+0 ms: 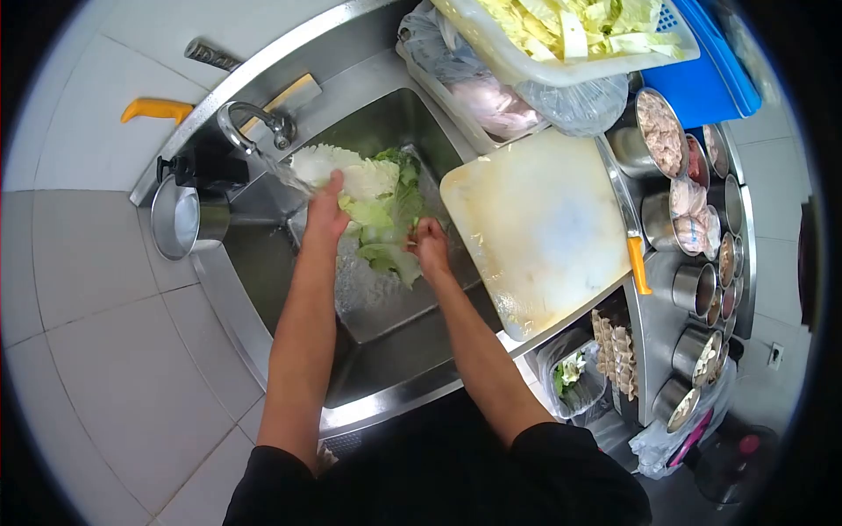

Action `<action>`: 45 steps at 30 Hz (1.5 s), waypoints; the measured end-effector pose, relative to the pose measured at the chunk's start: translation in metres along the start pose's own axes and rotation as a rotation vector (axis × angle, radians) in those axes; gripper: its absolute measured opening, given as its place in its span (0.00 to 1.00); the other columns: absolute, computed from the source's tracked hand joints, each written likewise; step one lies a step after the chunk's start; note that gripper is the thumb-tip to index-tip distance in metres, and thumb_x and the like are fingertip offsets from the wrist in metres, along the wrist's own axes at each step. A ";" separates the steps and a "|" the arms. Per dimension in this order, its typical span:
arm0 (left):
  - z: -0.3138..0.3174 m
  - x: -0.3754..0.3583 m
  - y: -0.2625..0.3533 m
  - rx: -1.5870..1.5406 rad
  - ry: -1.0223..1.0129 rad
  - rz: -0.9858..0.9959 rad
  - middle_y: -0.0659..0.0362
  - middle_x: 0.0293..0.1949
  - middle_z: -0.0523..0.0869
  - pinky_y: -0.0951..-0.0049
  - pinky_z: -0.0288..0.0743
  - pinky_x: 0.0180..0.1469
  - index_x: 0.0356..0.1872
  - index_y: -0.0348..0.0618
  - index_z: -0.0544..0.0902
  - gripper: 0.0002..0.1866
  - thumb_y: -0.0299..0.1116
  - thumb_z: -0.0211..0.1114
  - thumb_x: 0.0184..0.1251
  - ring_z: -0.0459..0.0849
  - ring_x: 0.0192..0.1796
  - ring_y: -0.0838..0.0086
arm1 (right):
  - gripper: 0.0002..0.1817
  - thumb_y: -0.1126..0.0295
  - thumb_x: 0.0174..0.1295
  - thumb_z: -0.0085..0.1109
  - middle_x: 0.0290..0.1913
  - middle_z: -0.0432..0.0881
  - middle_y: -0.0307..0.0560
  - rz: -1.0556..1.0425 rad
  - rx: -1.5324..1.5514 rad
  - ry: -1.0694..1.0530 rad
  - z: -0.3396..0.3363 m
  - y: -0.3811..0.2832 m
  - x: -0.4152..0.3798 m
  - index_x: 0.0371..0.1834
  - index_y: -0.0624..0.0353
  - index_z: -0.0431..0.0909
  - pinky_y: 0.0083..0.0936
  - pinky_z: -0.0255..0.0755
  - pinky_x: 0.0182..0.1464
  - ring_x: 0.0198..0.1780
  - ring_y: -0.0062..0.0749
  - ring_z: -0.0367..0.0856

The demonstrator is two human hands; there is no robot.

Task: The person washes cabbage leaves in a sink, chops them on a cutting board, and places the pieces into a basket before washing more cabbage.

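Observation:
Over the steel sink (368, 373), my left hand (327, 210) grips pale cabbage leaves (351, 180) beside the running faucet (235, 131). Water from the spout falls onto the left edge of the leaves. My right hand (430, 245) has its fingers curled at the right edge of the green leaves (403, 197), and its fingertips are partly hidden. More green leaf (390, 260) hangs between my two hands. Splashing water covers part of the basin floor below.
A white cutting board (544, 228) lies right of the sink, with an orange-handled knife (637, 263) at its edge. A basket of cut cabbage (561, 70) stands above. Metal pots (693, 289) line the far right. A metal pot (180, 219) sits left of the sink.

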State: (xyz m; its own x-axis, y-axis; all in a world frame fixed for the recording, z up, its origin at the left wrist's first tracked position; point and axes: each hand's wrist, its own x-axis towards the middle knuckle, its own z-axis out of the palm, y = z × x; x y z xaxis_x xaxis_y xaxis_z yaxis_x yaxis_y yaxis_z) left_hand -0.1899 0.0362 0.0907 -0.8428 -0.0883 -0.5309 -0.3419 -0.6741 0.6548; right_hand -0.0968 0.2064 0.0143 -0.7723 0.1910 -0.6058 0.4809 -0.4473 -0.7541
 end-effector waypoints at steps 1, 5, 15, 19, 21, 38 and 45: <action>-0.005 0.006 -0.002 -0.024 -0.035 -0.042 0.53 0.54 0.77 0.58 0.70 0.61 0.57 0.40 0.72 0.19 0.35 0.58 0.69 0.77 0.56 0.62 | 0.04 0.71 0.64 0.54 0.26 0.74 0.39 0.114 0.218 -0.008 0.015 -0.025 -0.010 0.36 0.60 0.75 0.23 0.66 0.21 0.20 0.23 0.71; 0.006 0.000 0.005 -0.062 -0.073 -0.112 0.52 0.55 0.77 0.57 0.70 0.61 0.58 0.37 0.71 0.20 0.37 0.56 0.70 0.76 0.57 0.61 | 0.04 0.70 0.64 0.54 0.27 0.75 0.39 0.135 0.243 -0.346 0.021 -0.013 0.004 0.36 0.59 0.75 0.24 0.67 0.23 0.21 0.24 0.71; -0.002 0.004 0.002 -0.066 -0.128 -0.055 0.52 0.57 0.76 0.56 0.68 0.63 0.59 0.39 0.70 0.21 0.39 0.56 0.70 0.75 0.58 0.60 | 0.09 0.67 0.62 0.57 0.21 0.74 0.38 -0.052 0.146 0.141 0.024 -0.019 0.011 0.30 0.60 0.75 0.23 0.69 0.29 0.25 0.24 0.74; 0.026 -0.028 0.002 -0.007 0.120 0.001 0.55 0.57 0.76 0.62 0.68 0.62 0.60 0.39 0.70 0.22 0.39 0.57 0.69 0.74 0.59 0.63 | 0.10 0.63 0.59 0.58 0.31 0.80 0.48 -0.021 -0.501 0.082 0.016 0.022 0.058 0.34 0.60 0.78 0.33 0.72 0.36 0.31 0.37 0.78; 0.019 -0.018 -0.001 0.114 0.227 0.095 0.56 0.57 0.76 0.64 0.68 0.61 0.60 0.39 0.70 0.21 0.37 0.56 0.70 0.74 0.59 0.64 | 0.15 0.63 0.56 0.57 0.40 0.80 0.56 -0.100 -0.997 0.282 -0.031 0.064 0.084 0.41 0.63 0.77 0.40 0.72 0.45 0.41 0.48 0.79; -0.120 -0.057 -0.007 0.875 0.464 0.557 0.56 0.41 0.85 0.73 0.73 0.49 0.48 0.38 0.80 0.17 0.18 0.54 0.57 0.82 0.43 0.74 | 0.26 0.71 0.53 0.56 0.42 0.78 0.62 -0.353 -1.539 -0.121 -0.014 0.153 0.074 0.58 0.62 0.66 0.46 0.74 0.42 0.40 0.54 0.81; -0.122 -0.017 0.035 0.876 0.564 0.582 0.56 0.39 0.85 0.73 0.74 0.47 0.48 0.39 0.80 0.15 0.23 0.57 0.59 0.82 0.40 0.72 | 0.17 0.78 0.48 0.55 0.36 0.81 0.58 -0.658 -1.541 -0.709 0.115 -0.042 0.067 0.44 0.62 0.78 0.39 0.74 0.47 0.44 0.51 0.80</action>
State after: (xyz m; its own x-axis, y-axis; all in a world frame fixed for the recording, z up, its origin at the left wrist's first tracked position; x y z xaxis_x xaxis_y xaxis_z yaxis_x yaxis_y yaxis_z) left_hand -0.1370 -0.0758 0.0570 -0.7383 -0.6725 -0.0505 -0.3210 0.2845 0.9034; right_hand -0.2167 0.1370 0.0344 -0.7864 -0.5667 -0.2458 -0.3476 0.7349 -0.5823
